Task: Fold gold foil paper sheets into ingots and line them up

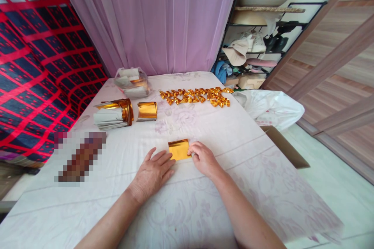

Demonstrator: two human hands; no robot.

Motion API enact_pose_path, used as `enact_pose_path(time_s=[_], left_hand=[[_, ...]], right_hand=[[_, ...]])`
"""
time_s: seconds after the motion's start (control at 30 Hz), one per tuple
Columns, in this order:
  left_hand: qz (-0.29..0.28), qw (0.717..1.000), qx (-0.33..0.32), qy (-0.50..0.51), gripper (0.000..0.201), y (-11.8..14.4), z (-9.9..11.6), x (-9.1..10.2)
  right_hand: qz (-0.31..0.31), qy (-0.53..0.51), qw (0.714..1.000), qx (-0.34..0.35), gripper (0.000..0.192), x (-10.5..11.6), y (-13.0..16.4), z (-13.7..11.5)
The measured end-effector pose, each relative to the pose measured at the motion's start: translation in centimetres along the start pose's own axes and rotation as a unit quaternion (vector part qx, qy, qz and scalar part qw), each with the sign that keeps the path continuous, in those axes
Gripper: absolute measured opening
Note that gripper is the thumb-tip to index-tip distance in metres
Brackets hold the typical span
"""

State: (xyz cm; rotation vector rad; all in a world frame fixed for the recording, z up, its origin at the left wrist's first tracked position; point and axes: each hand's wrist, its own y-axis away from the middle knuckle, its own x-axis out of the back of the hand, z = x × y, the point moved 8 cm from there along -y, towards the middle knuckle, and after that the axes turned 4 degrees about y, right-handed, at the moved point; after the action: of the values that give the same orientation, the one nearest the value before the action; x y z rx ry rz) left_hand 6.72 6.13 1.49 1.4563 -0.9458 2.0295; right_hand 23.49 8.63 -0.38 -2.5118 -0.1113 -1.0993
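A sheet of gold foil paper (179,150) lies flat on the patterned tablecloth in front of me. My left hand (156,169) rests palm down with its fingers spread, the fingertips touching the sheet's left edge. At the right edge, my right hand (203,158) is closed, its thumb and curled fingers pinching the side of the foil paper. Farther back on the table is a small stack of gold foil paper (147,111). Beside it stands a larger fanned stack of foil paper (112,114) with pale undersides showing.
Several folded gold foil pieces (194,96) lie in rows at the back. A clear plastic bag (132,82) of paper sits at the back left. Off the right edge are a white plastic bag (273,109) and a cardboard piece (284,147). A loaded shelf (260,25) stands behind.
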Motion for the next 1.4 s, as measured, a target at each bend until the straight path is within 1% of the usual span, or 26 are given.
enact_pose_path(time_s=[0.13,0.2,0.27,0.47,0.6,0.77,0.87,1.07,1.2,1.4], left_hand=[[-0.002,1.000,-0.009,-0.012,0.030,0.0,0.2,0.0],[0.000,1.000,-0.009,-0.016,0.030,0.0,0.2,0.1],[-0.001,1.000,-0.012,-0.016,0.030,0.1,0.1,0.1],[-0.009,0.999,-0.029,0.015,0.028,0.0,-0.4,0.2],[-0.015,0.999,-0.024,0.038,0.026,-0.2,-0.6,0.4],[-0.008,0.999,-0.010,0.046,0.022,-0.8,-0.8,0.6],[0.003,0.999,0.013,0.038,0.018,-1.2,-0.8,0.6],[0.018,0.998,0.064,0.011,0.013,-1.6,-0.8,0.5],[0.024,0.998,0.064,0.008,0.012,-1.9,-0.7,0.4],[0.033,0.998,0.041,-0.019,0.018,-2.3,-0.1,0.9]], right_hand=[[0.009,0.027,1.000,-0.006,0.016,0.1,0.1,-1.0],[0.015,0.056,0.998,-0.020,0.013,0.1,0.1,-1.2],[0.013,0.065,0.998,-0.022,0.014,0.0,0.1,-1.2],[-0.007,0.017,1.000,0.001,0.019,-0.4,0.0,-0.3],[-0.025,-0.001,1.000,0.008,0.026,-0.5,0.1,0.2],[-0.048,-0.016,0.998,0.030,0.033,-0.2,0.2,0.0],[-0.047,-0.016,0.998,0.038,0.034,0.1,0.3,-0.2],[-0.035,-0.012,0.999,0.039,0.028,0.3,0.4,-0.4],[-0.029,-0.005,0.999,0.039,0.027,0.4,0.4,-0.4],[-0.028,0.021,0.999,0.035,0.030,0.3,0.5,-0.7]])
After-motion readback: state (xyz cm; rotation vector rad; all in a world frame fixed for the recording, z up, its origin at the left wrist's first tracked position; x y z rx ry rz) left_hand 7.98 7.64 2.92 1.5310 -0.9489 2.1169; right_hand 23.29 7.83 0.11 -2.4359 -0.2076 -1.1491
